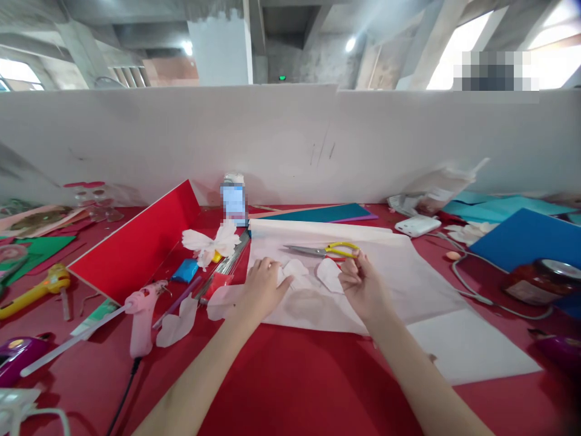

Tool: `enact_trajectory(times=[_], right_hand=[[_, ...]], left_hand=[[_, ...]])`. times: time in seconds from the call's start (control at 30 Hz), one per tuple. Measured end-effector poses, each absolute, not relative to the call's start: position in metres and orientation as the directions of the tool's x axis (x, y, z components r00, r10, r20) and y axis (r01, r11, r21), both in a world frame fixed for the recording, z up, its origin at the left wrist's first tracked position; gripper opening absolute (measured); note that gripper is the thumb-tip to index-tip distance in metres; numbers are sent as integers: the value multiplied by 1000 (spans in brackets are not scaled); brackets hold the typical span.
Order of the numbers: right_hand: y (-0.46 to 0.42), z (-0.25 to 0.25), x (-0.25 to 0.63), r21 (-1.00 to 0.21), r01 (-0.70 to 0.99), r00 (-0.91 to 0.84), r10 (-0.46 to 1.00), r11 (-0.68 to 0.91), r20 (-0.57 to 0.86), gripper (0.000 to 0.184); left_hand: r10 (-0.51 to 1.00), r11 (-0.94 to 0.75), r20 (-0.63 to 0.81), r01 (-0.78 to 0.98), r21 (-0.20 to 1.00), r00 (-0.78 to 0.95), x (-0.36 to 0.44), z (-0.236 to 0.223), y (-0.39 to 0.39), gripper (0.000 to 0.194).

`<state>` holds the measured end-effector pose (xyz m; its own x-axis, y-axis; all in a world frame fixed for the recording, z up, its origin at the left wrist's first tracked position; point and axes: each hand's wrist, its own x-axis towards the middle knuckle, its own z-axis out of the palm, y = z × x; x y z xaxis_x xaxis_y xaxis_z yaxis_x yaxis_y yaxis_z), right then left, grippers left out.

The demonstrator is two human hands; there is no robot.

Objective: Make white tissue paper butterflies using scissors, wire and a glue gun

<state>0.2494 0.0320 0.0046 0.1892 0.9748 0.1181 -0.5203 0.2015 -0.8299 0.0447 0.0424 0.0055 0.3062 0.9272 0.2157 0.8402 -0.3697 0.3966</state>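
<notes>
Paper petals lie on a big pale paper sheet, near the middle of the red table. The right hand pinches one petal at its top, with the fingers pressed together. The left hand sits on another petal with its fingers curled down, and it is hard to tell if they grip it. Yellow-handled scissors lie on the sheet, just past the hands. A pink glue gun sits near the sheet's left edge, and a white card touches its right corner. Lots of red table shows in front of the sheet, under both arms.
</notes>
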Motion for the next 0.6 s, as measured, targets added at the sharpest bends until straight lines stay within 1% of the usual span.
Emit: enact_trajectory(times=[0.1, 0.17, 0.23, 0.3, 0.37, 0.5, 0.6], right_hand=[[33, 0, 251, -821, -563, 107, 993, 97, 44, 17], [32, -6, 245, -818, -574, 48, 999, 29, 2, 19], [32, -12, 239, -813, -582, 7, 1000, -11, -18, 24], [33, -15, 237, -805, -593, -7, 1000, -16, -15, 26], [35, -17, 237, -796, -605, 0, 1000, 0, 0, 29], [38, -21, 240, -796, -603, 45, 999, 48, 26, 39], [37, -23, 240, -816, -574, 83, 996, 74, 32, 39]], left_hand=[[948, -315, 179, 867, 385, 264, 64, -1, 65, 44], [958, -285, 128, 878, 385, 255, 74, -6, 78, 43], [964, -265, 78, 886, 381, 255, 78, -10, 89, 35], [962, -263, 38, 886, 381, 269, 75, -12, 95, 31], [958, -270, 17, 884, 381, 286, 70, -13, 98, 31], [960, -263, 5, 893, 366, 280, 68, -14, 100, 33], [957, -264, -9, 887, 380, 289, 74, -11, 101, 32]])
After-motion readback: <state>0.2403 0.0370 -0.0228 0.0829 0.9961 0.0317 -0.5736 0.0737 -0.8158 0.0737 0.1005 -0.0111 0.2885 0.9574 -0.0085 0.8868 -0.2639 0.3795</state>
